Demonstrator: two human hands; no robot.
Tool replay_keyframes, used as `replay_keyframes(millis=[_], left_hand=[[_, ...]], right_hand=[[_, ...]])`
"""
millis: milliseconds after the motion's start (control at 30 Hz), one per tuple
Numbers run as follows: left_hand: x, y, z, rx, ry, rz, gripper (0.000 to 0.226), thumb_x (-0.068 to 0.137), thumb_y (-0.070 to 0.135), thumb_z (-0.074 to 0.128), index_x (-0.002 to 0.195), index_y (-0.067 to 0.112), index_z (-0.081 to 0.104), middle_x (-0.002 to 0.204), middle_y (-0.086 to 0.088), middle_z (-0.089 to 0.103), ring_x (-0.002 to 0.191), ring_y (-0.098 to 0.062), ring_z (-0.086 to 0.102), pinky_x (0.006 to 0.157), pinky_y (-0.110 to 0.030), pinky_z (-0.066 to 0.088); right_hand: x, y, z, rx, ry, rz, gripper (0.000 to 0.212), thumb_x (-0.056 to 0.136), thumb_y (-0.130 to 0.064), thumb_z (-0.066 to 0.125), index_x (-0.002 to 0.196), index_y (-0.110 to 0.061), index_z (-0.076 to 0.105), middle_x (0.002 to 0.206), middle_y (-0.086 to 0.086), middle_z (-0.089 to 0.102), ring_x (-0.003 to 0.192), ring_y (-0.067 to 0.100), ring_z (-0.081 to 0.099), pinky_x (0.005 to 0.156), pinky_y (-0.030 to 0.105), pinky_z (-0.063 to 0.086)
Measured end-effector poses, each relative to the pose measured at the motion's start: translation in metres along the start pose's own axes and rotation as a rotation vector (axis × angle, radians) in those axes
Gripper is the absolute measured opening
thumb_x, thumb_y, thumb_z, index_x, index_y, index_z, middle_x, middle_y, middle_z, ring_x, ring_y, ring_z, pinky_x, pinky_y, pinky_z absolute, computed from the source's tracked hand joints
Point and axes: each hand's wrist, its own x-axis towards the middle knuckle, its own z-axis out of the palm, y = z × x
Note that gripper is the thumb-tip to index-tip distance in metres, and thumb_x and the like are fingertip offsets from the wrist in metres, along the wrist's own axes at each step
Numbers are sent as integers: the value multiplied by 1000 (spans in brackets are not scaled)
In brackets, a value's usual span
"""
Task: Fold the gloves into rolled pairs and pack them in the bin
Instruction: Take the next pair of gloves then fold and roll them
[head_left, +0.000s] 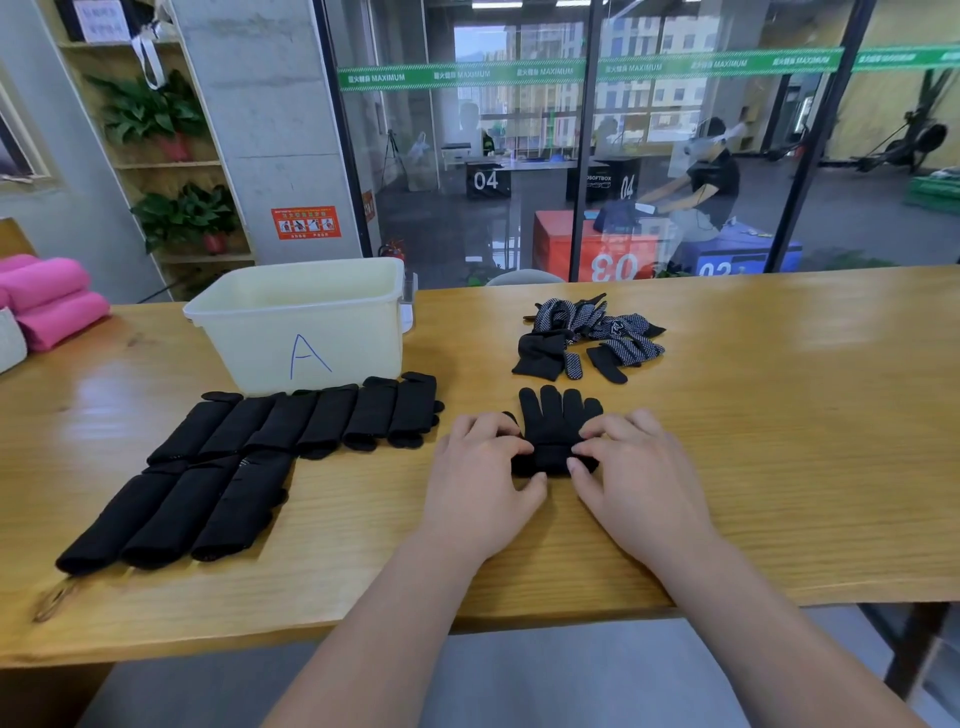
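Black glove (558, 421) on the tabletop (779, 415), left hand (478, 478) and right hand (644, 478) both pinching its rolled cuff; nine rolled pairs (322, 426) beside one bin (306, 332).

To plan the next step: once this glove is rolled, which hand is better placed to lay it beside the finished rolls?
Left, probably. The left hand grips the glove on the side nearer the finished rolls and the bin; the right hand would cross over.
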Motion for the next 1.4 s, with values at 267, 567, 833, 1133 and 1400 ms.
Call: replay_keyframes(millis=[267,567,833,1133,1400], left_hand=[[1,-3,1,-20,-22,11,31,106,37,57,134,33,70,136,21,64,131,-5,46,113,-32,34],[0,-2,-3,-160,4,-57,38,101,36,67,139,36,62,122,21,66,122,-6,55,112,-35,43],[1,-7,-5,-325,-30,-192,33,102,46,64,135,44,60,108,20,71,105,-2,59,81,-12,38],[2,0,0,-96,78,-20,20,103,28,63,121,34,68,124,20,56,88,-9,62,74,-27,52],[2,3,6,51,21,-12,34,106,40,53,131,26,73,133,15,68,120,-15,57,101,-37,48]], right_hand=[[1,-1,-7,103,-116,46,40,93,-46,64,130,-34,71,127,-25,67,112,7,50,85,25,51],[2,5,-8,328,-123,203,31,97,-45,67,128,-49,68,99,-19,62,87,1,57,74,26,48],[4,11,-10,633,-124,322,27,94,-39,72,121,-43,70,88,-23,75,80,-3,63,76,23,49],[2,3,0,124,131,22,26,89,-20,79,114,-27,76,111,-9,62,97,20,56,71,37,53],[2,-2,5,23,23,-3,32,91,-23,62,116,-29,81,117,-19,75,103,16,57,80,39,53]])
